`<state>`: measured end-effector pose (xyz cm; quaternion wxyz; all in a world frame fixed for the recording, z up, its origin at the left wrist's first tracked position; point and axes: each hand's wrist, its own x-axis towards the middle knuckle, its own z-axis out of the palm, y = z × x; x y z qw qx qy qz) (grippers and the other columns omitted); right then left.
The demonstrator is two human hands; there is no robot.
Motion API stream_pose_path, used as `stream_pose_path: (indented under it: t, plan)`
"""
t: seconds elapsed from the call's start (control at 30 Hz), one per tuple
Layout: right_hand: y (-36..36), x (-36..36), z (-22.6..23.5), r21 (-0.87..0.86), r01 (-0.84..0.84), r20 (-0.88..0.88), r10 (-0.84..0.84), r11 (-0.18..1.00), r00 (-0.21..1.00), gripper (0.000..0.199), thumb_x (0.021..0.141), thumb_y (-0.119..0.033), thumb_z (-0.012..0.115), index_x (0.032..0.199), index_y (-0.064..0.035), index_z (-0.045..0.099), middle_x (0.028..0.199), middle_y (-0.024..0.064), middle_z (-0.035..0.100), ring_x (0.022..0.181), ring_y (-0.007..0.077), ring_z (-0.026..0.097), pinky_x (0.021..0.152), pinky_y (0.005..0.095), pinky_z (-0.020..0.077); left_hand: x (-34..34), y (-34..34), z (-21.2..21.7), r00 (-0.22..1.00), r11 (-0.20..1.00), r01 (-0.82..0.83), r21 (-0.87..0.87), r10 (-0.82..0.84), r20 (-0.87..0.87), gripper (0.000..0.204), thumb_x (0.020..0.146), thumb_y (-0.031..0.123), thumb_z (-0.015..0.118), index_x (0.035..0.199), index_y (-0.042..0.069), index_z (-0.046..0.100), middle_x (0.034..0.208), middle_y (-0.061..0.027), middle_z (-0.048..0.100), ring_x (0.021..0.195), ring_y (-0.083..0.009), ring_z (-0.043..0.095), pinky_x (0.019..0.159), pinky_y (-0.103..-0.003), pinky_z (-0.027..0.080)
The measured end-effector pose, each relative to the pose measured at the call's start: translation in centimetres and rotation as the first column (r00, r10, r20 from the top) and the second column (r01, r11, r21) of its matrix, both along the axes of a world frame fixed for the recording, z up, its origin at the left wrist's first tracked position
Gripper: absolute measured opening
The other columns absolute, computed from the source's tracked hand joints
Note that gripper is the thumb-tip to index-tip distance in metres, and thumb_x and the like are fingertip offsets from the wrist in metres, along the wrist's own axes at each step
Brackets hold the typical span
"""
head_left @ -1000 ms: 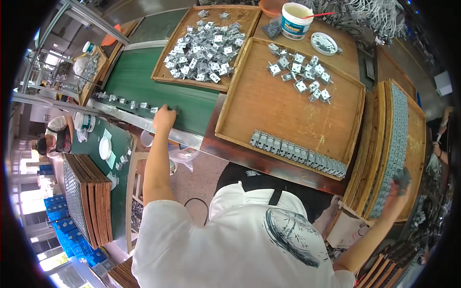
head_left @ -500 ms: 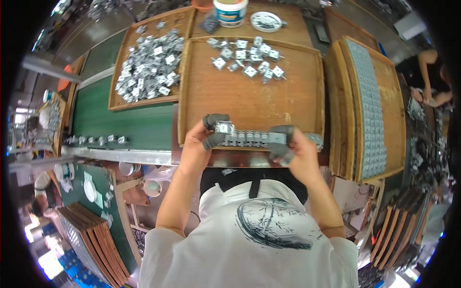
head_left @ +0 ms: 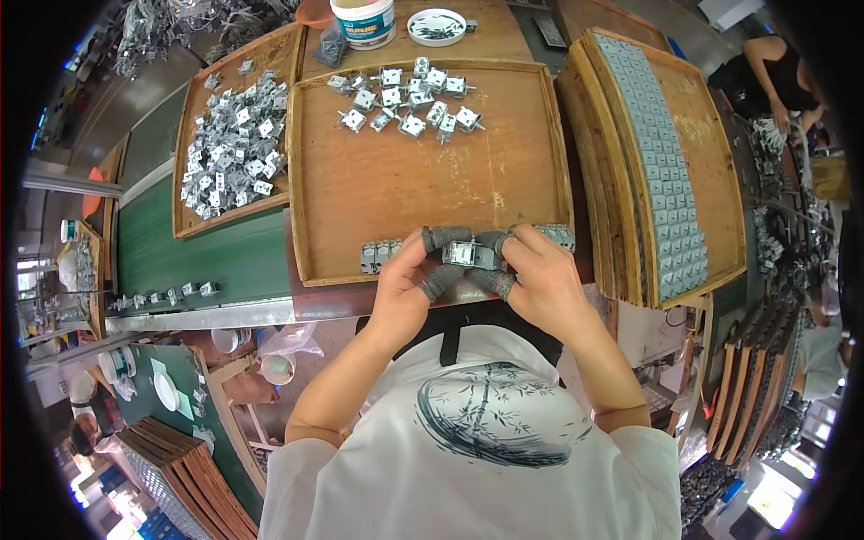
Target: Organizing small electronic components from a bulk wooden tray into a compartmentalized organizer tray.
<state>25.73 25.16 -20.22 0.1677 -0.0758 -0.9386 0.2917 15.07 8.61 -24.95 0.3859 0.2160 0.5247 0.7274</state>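
My left hand [head_left: 407,290] pinched metal box [head_left: 461,253]; right hand [head_left: 543,274] pinched grey piece [head_left: 485,258] touching box's right side. Row of metal parts [head_left: 382,256] showed beside both hands, in tray [head_left: 396,184]. Uneven squeeze could've tilted grey piece, box slipping into row.

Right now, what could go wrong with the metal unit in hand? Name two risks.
The left hand and right hand hold the metal unit by covered fingertips, so it might slip. The row of units along the near edge of the wooden tray lies close by, so a drop could knock it askew.
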Motion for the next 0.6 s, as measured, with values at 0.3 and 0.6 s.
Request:
stream_pose_path:
  t: [0.3,0.6]
  plan:
    - [-0.3,-0.5,-3.0,0.134,0.098,-0.096,-0.086,0.986,0.992,0.03,0.068,-0.002,0.073,0.097,-0.0021,0.065,0.088,0.0126,0.058,0.08,0.0336,0.061,0.067,0.0418,0.0512,1.1,2.0,-0.5,0.964,0.991,-0.077,-0.109,0.046,-0.261,0.054,0.082,-0.01,0.062,0.134,0.002,0.052,0.12,-0.0093,0.051,0.107,-0.0218,0.057,0.092,-0.032,0.048]
    - [0.1,-0.8,-2.0,-0.314,0.081,0.098,-0.052,0.946,0.994,0.037,0.077,-0.029,0.075,0.096,-0.0006,0.06,0.089,0.019,0.059,0.083,0.0398,0.06,0.071,0.0442,0.0484,0.7,2.1,-1.1,0.585,0.961,-0.256,-0.107,0.065,-0.808,0.07,0.062,0.002,0.076,0.127,-0.005,0.053,0.113,-0.0214,0.055,0.101,-0.0409,0.054,0.086,-0.045,0.047]
